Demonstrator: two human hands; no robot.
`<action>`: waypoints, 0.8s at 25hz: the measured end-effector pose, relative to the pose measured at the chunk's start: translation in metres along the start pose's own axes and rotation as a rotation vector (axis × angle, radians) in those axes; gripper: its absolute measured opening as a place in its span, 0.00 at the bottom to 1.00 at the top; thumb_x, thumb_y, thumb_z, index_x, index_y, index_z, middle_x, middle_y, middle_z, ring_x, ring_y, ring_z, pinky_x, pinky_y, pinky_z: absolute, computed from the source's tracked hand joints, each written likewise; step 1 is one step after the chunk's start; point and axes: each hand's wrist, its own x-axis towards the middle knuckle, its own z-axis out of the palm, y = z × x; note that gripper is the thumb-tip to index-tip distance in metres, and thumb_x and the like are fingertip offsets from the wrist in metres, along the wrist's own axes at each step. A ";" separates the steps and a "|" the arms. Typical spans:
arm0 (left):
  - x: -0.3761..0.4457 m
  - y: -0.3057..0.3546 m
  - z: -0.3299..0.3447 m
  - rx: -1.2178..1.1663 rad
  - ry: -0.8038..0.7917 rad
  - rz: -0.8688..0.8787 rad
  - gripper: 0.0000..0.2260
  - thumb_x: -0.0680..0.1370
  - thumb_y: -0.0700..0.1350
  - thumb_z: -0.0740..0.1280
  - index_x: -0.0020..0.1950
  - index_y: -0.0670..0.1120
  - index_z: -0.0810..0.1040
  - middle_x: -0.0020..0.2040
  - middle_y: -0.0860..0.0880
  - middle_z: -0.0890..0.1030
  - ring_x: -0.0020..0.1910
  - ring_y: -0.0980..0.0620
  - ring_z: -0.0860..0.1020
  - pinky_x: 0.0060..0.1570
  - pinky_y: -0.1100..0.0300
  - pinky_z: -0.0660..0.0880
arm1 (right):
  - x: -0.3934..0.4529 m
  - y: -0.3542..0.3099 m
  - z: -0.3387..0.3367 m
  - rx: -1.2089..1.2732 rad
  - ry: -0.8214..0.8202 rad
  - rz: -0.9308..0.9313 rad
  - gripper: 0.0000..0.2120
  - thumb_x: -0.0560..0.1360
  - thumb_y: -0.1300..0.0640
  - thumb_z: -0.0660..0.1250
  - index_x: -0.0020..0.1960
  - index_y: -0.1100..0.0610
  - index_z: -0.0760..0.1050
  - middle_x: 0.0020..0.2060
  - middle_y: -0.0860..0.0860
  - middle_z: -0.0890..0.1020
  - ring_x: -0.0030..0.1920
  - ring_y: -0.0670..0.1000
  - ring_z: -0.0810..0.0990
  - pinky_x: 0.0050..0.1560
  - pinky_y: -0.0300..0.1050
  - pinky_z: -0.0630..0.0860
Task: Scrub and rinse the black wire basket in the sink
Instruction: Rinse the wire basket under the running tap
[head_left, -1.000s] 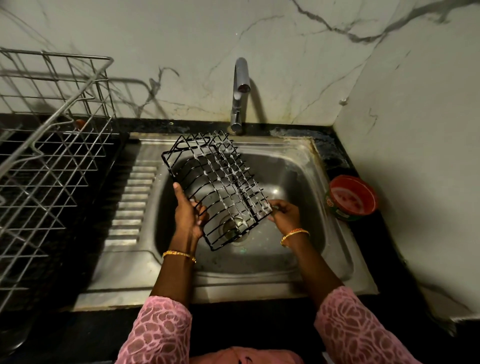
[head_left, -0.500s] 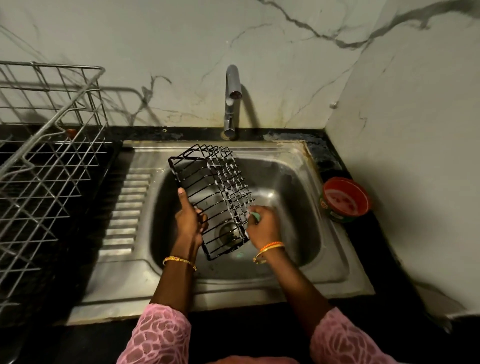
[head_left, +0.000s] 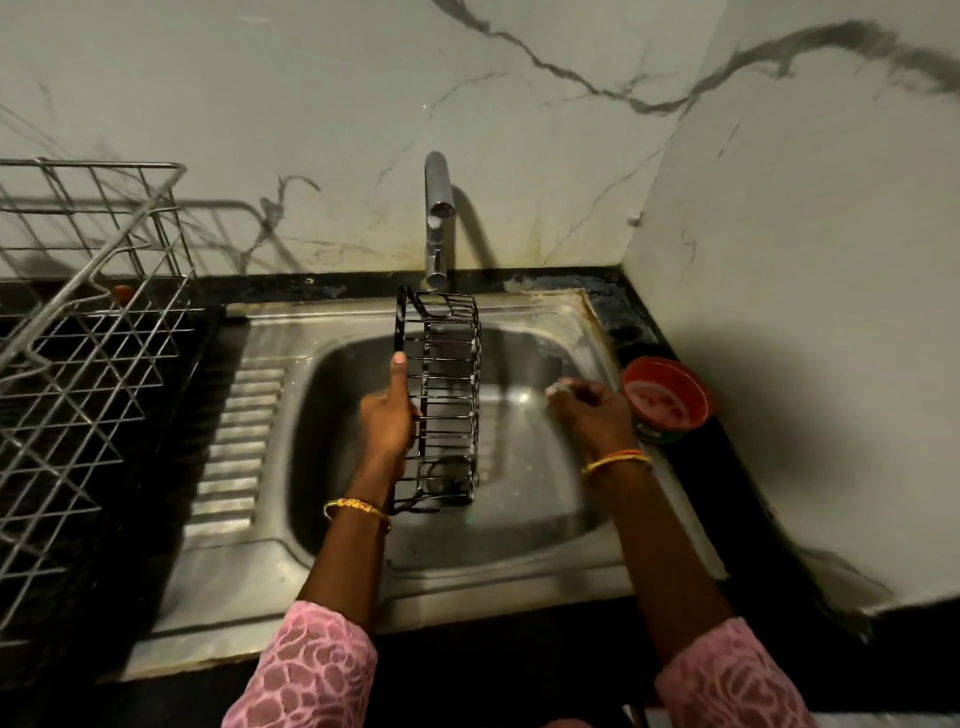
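Now, step in hand: a break in the scrubbing, as I judge it; the basket is soaped but no water runs.
Basket: the black wire basket with its rectangular grid sides (head_left: 441, 400) is held on edge above the bowl of the stainless steel sink (head_left: 524, 566), one long side turned towards the left grip, white suds clinging to the wires.
Left grip: the left hand (head_left: 388, 421) is closed round the basket's left rim, thumb laid up along the wire, fingers curled inside.
Right grip: the right hand (head_left: 592, 410) is well apart from the basket, to its right, near the sink's right wall; it is curled round something small and pale at the fingertips, likely the scrubber, though blur hides what it is.
Tap: the chrome pillar tap (head_left: 436, 218) stands just beyond the far end of the basket from the left grip; the spout looks dry.
Beyond the right grip: a red round bowl with a watermelon pattern (head_left: 667, 397) sits on the black stone bench (head_left: 691, 499), just outside that hand.
Beyond the left grip: a silver wire dish rack (head_left: 78, 332) stands past the ribbed drainer.
Next move, my guess: either bring the right grip back to the wires for the unscrubbed faces, or free it to open the tap; the rinse calls for the basket to be held under the spout and turned so every side is flushed.
Risk: soapy wire may slip in a one-handed hold.
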 end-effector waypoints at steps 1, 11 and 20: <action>0.001 0.002 0.002 0.048 -0.024 0.013 0.29 0.74 0.69 0.57 0.22 0.49 0.65 0.22 0.52 0.66 0.22 0.53 0.62 0.25 0.63 0.58 | 0.011 -0.007 -0.017 0.001 0.013 -0.008 0.10 0.70 0.70 0.70 0.50 0.64 0.78 0.39 0.53 0.79 0.35 0.46 0.75 0.41 0.38 0.75; -0.007 0.025 0.031 0.337 -0.243 0.156 0.23 0.80 0.58 0.58 0.34 0.43 0.75 0.26 0.50 0.67 0.26 0.53 0.64 0.29 0.61 0.62 | 0.057 -0.017 -0.098 -0.607 0.307 -0.111 0.11 0.65 0.58 0.76 0.41 0.64 0.79 0.42 0.63 0.82 0.45 0.59 0.81 0.48 0.49 0.75; -0.011 0.034 0.044 0.196 -0.425 0.028 0.15 0.84 0.46 0.53 0.40 0.44 0.71 0.29 0.50 0.61 0.26 0.55 0.59 0.22 0.67 0.59 | 0.064 -0.012 -0.091 -0.675 0.198 -0.070 0.14 0.69 0.58 0.71 0.53 0.63 0.78 0.50 0.63 0.81 0.51 0.62 0.79 0.52 0.51 0.75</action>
